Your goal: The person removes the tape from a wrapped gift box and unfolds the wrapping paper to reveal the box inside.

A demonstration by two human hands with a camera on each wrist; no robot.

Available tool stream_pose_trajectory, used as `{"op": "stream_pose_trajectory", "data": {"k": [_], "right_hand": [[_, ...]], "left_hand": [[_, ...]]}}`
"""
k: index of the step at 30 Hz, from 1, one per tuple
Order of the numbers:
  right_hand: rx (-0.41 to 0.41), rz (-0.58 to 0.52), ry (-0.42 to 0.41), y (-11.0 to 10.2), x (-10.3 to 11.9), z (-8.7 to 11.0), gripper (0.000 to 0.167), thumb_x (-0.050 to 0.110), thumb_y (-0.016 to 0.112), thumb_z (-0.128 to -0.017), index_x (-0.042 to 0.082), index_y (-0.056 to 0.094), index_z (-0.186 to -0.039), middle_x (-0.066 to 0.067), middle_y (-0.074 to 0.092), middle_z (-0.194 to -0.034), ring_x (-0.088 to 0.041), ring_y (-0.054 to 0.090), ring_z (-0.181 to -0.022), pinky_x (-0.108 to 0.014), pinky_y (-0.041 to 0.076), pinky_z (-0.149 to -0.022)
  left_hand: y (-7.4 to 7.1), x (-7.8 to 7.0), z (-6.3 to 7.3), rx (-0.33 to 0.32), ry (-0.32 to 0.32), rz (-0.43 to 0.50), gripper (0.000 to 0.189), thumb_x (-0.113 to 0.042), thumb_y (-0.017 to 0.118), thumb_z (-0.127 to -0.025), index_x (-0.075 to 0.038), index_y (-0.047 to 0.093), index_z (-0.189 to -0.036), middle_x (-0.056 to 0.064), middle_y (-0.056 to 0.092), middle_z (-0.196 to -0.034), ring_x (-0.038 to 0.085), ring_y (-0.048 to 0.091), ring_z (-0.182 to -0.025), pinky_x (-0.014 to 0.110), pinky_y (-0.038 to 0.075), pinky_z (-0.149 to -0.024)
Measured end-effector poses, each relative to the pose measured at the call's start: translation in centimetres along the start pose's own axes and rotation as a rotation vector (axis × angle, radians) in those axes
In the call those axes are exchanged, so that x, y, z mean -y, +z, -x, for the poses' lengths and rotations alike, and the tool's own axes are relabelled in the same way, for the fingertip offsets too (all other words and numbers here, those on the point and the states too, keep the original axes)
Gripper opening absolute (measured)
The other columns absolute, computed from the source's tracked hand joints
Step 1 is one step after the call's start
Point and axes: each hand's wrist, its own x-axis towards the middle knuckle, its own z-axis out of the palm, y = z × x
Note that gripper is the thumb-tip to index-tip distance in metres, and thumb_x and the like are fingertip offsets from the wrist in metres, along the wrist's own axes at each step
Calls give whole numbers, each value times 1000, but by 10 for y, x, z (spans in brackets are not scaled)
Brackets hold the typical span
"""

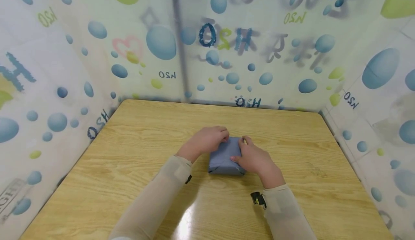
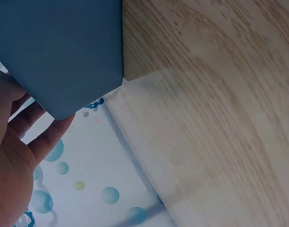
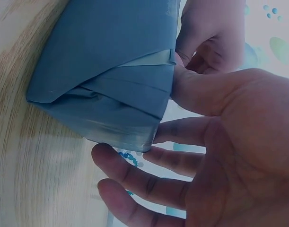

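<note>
Blue package (image 1: 223, 157) lies between left fingers (image 1: 223, 133), curled on its edge, and straighter right fingers (image 3: 139, 179).

Head view high, facing forward and down; wrist views low, close, both sharing blue package (image 1: 224, 158).

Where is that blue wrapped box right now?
In the head view, the blue wrapped box is just right of centre, between the left hand and the right hand, with the wooden table beneath it.
</note>
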Motion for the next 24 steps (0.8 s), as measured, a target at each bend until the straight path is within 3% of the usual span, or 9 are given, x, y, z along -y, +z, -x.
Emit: {"op": "stream_pose_trajectory", "data": {"k": [5,9,16,24], "right_hand": [[4,-1,2,0,-1,-1,83,44,62,-108,-1,26,-167,-23,15,-177,-39,59,-141,-50,59,-88],[-2,-2,-4,1,-1,-1,82,43,62,-108,-2,26,-167,-24,16,-177,-39,58,-142,-51,58,-92],[-8,-5,-6,1,-2,-2,82,43,61,-108,-2,26,-167,-24,16,-177,-39,56,-144,-55,57,-99],[3,-3,-6,0,-1,1,81,43,61,-108,-2,27,-167,-24,17,-176,-38,58,-142,-55,57,-97]], "left_hand": [[2,-3,-3,17,-26,-45,11,-13,61,-108,-17,65,-117,-2,63,-120,14,62,-105,30,58,-88],[4,-7,-7,33,-89,-48,14,-13,64,-106,-17,64,-120,-1,63,-120,16,63,-108,32,59,-88],[6,-13,-15,47,-221,20,14,-16,63,-106,-18,62,-120,-2,67,-119,18,65,-109,36,59,-86],[12,-13,-21,0,-327,135,15,-13,57,-108,-14,63,-122,1,69,-109,19,66,-97,37,59,-80]]}}
